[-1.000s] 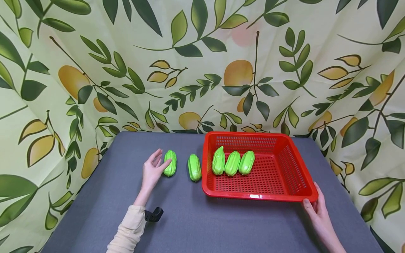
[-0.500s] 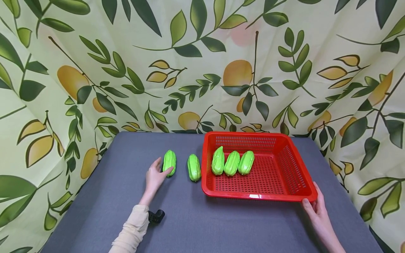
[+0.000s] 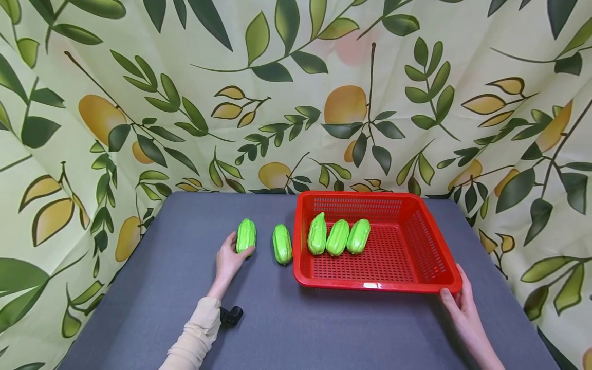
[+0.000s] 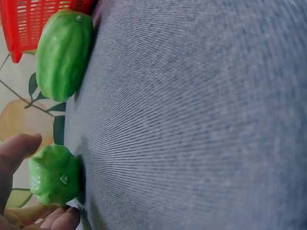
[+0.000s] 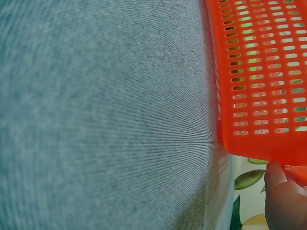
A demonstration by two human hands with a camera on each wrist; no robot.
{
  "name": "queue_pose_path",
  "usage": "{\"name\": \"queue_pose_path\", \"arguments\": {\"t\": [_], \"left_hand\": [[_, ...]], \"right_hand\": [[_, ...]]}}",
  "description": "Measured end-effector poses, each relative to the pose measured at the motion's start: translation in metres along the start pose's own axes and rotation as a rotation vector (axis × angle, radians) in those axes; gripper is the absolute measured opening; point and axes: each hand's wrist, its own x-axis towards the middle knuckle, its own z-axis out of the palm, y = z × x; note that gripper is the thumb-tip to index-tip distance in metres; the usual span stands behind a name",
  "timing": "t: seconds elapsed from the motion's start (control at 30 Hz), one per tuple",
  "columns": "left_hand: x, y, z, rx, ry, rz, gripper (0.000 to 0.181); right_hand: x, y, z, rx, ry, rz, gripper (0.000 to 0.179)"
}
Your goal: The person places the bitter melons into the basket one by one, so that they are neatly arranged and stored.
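My left hand (image 3: 227, 262) is around the lower end of a ridged green gourd (image 3: 246, 235) on the table, thumb on its right side and fingers on its left. Up close in the left wrist view, this gourd (image 4: 54, 175) lies end-on between the thumb and the curled fingers. A second green gourd (image 3: 282, 244) lies between it and the red plastic basket (image 3: 370, 285). Inside the basket, along its left part, three more green gourds (image 3: 338, 238) lie side by side. The basket's near right corner is gripped by my right hand (image 3: 464, 303), thumb on the rim.
A grey cloth covers the table (image 3: 296, 329). Behind it and at the sides hangs a curtain (image 3: 287, 113) printed with leaves and fruit. A black wrist camera (image 3: 231, 316) sits at the left sleeve.
My left hand has moved slightly right and closed in around the left gourd, its thumb now nearer the lower end. My right hand and the basket have stayed in place.
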Motion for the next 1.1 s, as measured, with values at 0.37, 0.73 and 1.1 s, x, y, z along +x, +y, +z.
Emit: {"name": "queue_pose_path", "arguments": {"t": [0.37, 0.73, 1.1], "left_hand": [[0.001, -0.001, 0.002, 0.073, 0.043, 0.024, 0.073], [0.000, -0.003, 0.007, 0.071, 0.076, 0.011, 0.067], [-0.006, 0.013, -0.004, -0.030, 0.097, 0.026, 0.066]], "right_hand": [[0.000, 0.000, 0.001, 0.031, -0.007, -0.027, 0.069], [-0.001, 0.001, 0.001, 0.047, -0.012, -0.035, 0.069], [-0.001, 0.001, 0.002, 0.062, -0.009, -0.039, 0.069]]}}
